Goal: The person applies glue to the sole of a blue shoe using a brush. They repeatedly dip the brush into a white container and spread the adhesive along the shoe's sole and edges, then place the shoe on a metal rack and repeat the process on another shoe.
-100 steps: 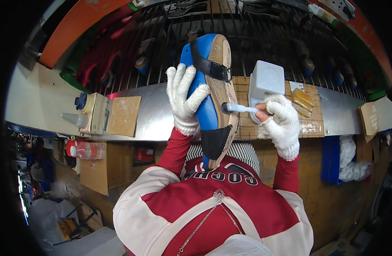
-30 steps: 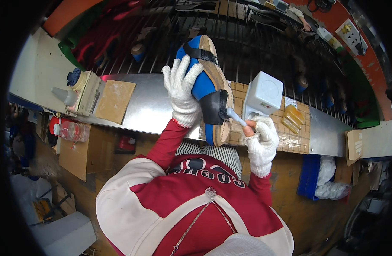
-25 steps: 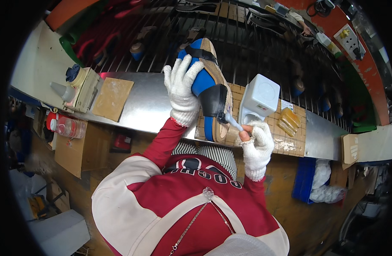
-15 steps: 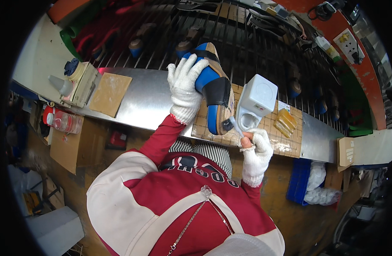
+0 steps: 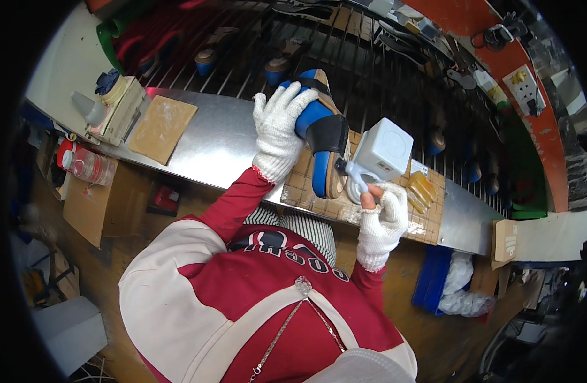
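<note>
My left hand [image 5: 279, 131], in a white knit glove, is closed around a blue shoe last with a sandal [image 5: 327, 134] on it. Black straps cross the last, and the tan underside is turned to the right. In my gloved right hand [image 5: 384, 220], bare finger and thumb tips pinch a pale-handled brush [image 5: 356, 171]. Its dark bristles touch the edge of the sole just below the wide strap. Right behind the brush stands a white plastic container [image 5: 388, 150] with a round opening at its near side, partly hidden by the brush and my fingers.
A gridded brown board [image 5: 427, 223] lies on the metal bench [image 5: 210, 137]. Yellowish translucent blocks [image 5: 422, 191] sit right of the container. Beyond runs a rack of metal rods [image 5: 364, 70] with other lasts. A tan square sheet [image 5: 162, 129] lies left; a blue crate [image 5: 432, 281] stands below right.
The brush has moved away from me along the sole's edge, from near the sandal's lower end toward the wide strap. My left hand keeps its hold; the whole view has shifted slightly.
</note>
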`<action>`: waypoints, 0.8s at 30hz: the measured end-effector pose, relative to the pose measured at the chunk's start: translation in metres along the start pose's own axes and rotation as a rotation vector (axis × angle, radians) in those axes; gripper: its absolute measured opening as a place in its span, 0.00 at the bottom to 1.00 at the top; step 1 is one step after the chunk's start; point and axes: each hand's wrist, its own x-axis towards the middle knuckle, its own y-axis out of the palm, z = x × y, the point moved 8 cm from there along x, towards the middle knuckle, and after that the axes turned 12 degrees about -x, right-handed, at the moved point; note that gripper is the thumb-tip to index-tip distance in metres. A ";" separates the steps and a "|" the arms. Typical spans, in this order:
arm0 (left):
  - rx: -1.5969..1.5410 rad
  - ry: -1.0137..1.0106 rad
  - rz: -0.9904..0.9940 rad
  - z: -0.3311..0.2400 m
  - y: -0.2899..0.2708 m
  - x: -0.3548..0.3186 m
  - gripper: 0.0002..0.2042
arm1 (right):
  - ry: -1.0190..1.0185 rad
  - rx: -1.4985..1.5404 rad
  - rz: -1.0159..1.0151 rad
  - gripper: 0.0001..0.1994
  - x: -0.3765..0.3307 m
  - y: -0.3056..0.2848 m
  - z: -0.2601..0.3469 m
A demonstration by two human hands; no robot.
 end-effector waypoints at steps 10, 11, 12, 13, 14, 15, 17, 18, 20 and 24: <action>-0.271 -0.372 0.296 0.020 0.027 -0.010 0.27 | -0.217 -0.008 -0.006 0.10 0.032 0.001 0.017; -0.358 -0.457 0.353 0.026 0.034 -0.013 0.23 | -0.229 -0.015 -0.001 0.10 0.038 0.001 0.020; -0.477 -0.501 0.365 0.029 0.039 -0.014 0.23 | -0.237 -0.006 0.010 0.10 0.043 0.001 0.022; -0.510 -0.551 0.416 0.034 0.044 -0.017 0.23 | -0.242 0.001 0.020 0.10 0.049 0.002 0.024; -0.575 -0.561 0.422 0.035 0.046 -0.016 0.26 | -0.247 0.010 0.029 0.10 0.054 0.003 0.025; -0.638 -0.571 0.427 0.035 0.047 -0.015 0.30 | -0.270 0.012 0.030 0.10 0.061 0.004 0.028; -0.450 -0.684 0.671 0.041 0.055 -0.027 0.36 | -0.328 0.003 0.032 0.10 0.072 0.007 0.035; -0.391 -0.666 0.722 0.039 0.053 -0.026 0.40 | -0.350 0.001 0.036 0.10 0.078 0.010 0.037; -0.282 -0.691 0.880 0.035 0.049 -0.028 0.41 | -0.396 0.008 0.045 0.10 0.088 0.015 0.041; -0.501 -0.632 1.049 0.005 0.039 -0.019 0.39 | -0.409 0.046 0.087 0.10 0.099 0.024 0.043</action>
